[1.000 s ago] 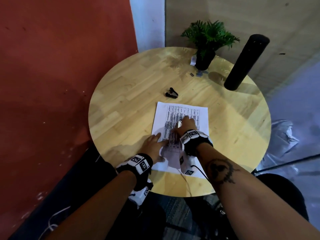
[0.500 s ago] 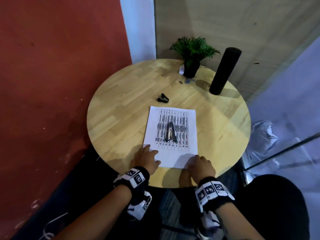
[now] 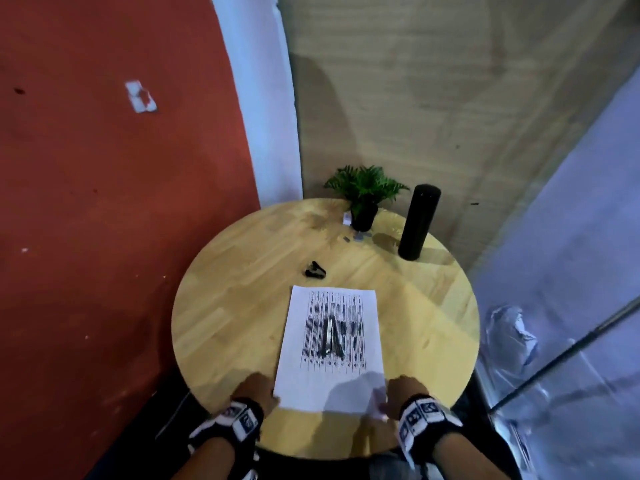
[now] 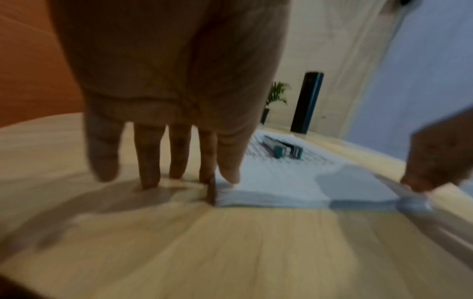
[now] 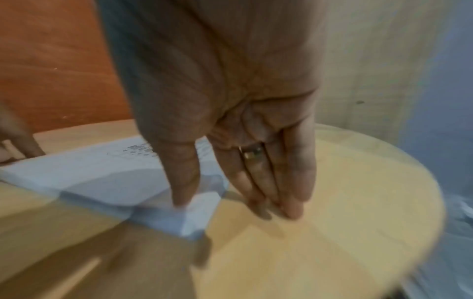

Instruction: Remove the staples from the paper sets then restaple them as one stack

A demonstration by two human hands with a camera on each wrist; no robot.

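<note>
Both hands are resting straight-fingered, left hand and right hand flanking the near corners of the white printed paper stack carrying the grey metal stapler, so squaring too hard risks shifting sheets.

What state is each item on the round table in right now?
White printed paper stack: flat, near edge held at both corners.
Silver stapler: lying on the paper, unheld.
Black staple remover: on the wooden table, untouched.
Left hand: fingers straight at left corner.
Right hand: thumb on right corner.

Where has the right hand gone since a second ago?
Yes, it moved: the right hand left the middle of the paper stack for its near right corner, beside the stapler.
</note>
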